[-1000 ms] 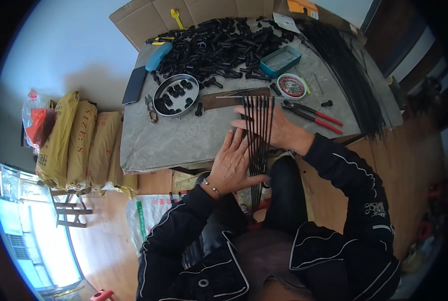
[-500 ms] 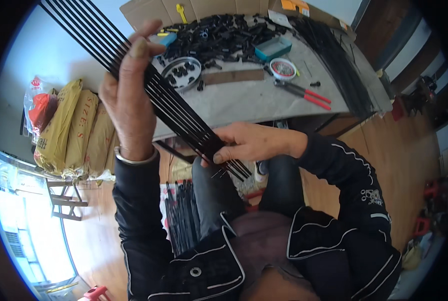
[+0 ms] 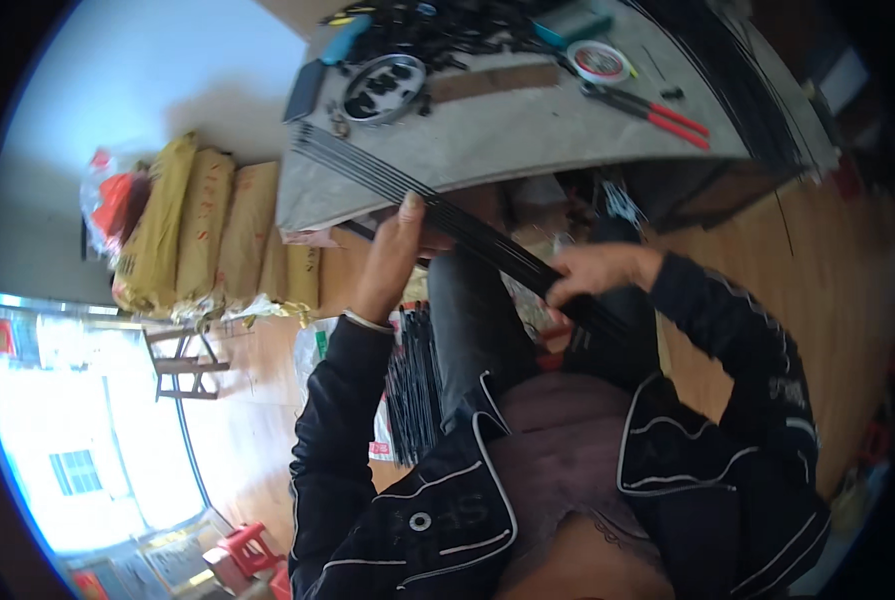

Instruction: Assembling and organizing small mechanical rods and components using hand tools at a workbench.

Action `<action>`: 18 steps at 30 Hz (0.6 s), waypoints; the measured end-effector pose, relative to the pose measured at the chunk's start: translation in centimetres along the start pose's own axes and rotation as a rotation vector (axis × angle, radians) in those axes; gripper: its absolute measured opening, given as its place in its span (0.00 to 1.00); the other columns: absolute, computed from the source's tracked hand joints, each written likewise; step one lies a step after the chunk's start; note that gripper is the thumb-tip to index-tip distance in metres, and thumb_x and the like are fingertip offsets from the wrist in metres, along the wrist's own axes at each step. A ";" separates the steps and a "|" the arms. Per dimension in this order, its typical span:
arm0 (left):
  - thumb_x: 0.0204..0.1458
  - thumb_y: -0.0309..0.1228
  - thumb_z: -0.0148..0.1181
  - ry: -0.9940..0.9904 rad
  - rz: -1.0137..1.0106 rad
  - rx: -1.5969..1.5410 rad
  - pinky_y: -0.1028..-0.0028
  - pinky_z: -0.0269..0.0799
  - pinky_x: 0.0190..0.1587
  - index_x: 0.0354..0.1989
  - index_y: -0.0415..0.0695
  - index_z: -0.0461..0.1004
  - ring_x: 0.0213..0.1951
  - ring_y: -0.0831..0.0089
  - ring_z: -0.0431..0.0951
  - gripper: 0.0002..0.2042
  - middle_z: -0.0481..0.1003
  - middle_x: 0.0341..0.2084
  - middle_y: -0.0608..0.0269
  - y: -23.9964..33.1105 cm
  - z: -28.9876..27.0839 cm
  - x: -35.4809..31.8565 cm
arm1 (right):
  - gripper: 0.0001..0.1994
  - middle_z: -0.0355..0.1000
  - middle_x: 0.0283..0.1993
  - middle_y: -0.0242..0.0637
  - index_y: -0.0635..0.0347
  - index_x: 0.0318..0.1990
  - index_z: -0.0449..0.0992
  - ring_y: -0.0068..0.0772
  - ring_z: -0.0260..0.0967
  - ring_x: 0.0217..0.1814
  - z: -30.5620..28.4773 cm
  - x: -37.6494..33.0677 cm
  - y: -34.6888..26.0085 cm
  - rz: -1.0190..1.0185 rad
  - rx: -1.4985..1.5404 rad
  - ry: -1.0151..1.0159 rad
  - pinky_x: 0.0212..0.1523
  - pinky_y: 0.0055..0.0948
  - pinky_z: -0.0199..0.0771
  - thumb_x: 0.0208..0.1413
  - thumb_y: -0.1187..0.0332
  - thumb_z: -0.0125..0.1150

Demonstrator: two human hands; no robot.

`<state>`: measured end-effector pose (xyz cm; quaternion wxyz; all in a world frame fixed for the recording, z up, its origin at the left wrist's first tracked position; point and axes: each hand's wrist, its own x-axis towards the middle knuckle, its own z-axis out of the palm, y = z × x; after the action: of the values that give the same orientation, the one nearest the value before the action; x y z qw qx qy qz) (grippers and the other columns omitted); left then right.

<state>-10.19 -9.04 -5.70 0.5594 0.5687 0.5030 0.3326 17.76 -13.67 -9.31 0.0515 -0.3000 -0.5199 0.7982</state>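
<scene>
Holding black rods aslant between left hand and right hand

Left thumb lies across the upper face of the rods; the other fingers pass underneath, mostly hidden. So: left closed lightly on the row, gap only as wide as the bundle. Right hand is curled round the rods nearer the lower end, closed on them; exact finger placement there is blurred, can't tell how tight.

Rods run from upper left to lower right, through both grips. Beyond the left thumb they fan flat, side by side, with thin gaps. Between the hands they sit closer together. Past the right hand the ends sink into dark trousers, too blurred to count.

For a good hold, I'd say: firm grip with the right as the anchor, lighter left thumb so the rods stay in one flat layer without crossing. Left hand well apart from the right looks sensible, since long thin rods probably sag or whip at the free end. Worth lifting that end clear of the tabletop clutter.

Farther out: upper rod ends overlap the grey table in view; contact unclear. Beyond them, a round metal tray of small black parts, a brown strip, red-handled pliers. Beside the left thigh, another dark bundle.
</scene>
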 end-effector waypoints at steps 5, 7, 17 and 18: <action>0.59 0.64 0.29 0.123 0.026 -0.556 0.63 0.70 0.52 0.56 0.34 0.62 0.51 0.55 0.75 0.40 0.72 0.50 0.46 2.2 -2.0 1.2 | 0.09 0.77 0.34 0.36 0.67 0.41 0.75 0.27 0.75 0.36 1.1 -0.8 2.2 0.014 -0.066 -0.013 0.39 0.26 0.75 0.55 0.72 0.58; 0.55 0.68 0.26 0.116 0.094 -0.710 0.56 0.64 0.59 0.60 0.34 0.56 0.57 0.47 0.68 0.44 0.66 0.56 0.42 3.3 -3.6 2.3 | 0.09 0.77 0.36 0.37 0.67 0.42 0.75 0.28 0.75 0.37 1.5 -0.9 2.6 0.044 -0.017 -0.014 0.43 0.27 0.74 0.56 0.73 0.57; 0.39 0.68 0.55 -0.183 0.605 -1.324 0.49 0.56 0.65 0.64 0.34 0.51 0.65 0.43 0.56 0.53 0.56 0.63 0.40 8.0 -5.6 4.3 | 0.10 0.77 0.38 0.37 0.66 0.44 0.75 0.30 0.75 0.43 2.9 -0.3 2.0 -0.012 0.052 -0.202 0.49 0.28 0.72 0.55 0.74 0.56; 0.39 0.68 0.55 -0.180 0.617 -1.320 0.49 0.56 0.65 0.64 0.34 0.51 0.65 0.43 0.56 0.53 0.56 0.63 0.40 8.3 -5.9 4.4 | 0.10 0.77 0.38 0.37 0.66 0.44 0.75 0.30 0.75 0.43 2.8 -0.2 1.8 -0.013 0.042 -0.208 0.49 0.28 0.72 0.55 0.74 0.56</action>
<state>-12.91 -2.06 2.43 0.7054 0.2544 -0.0329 0.6607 16.85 -16.80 -9.95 0.0087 -0.2111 -0.5077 0.8352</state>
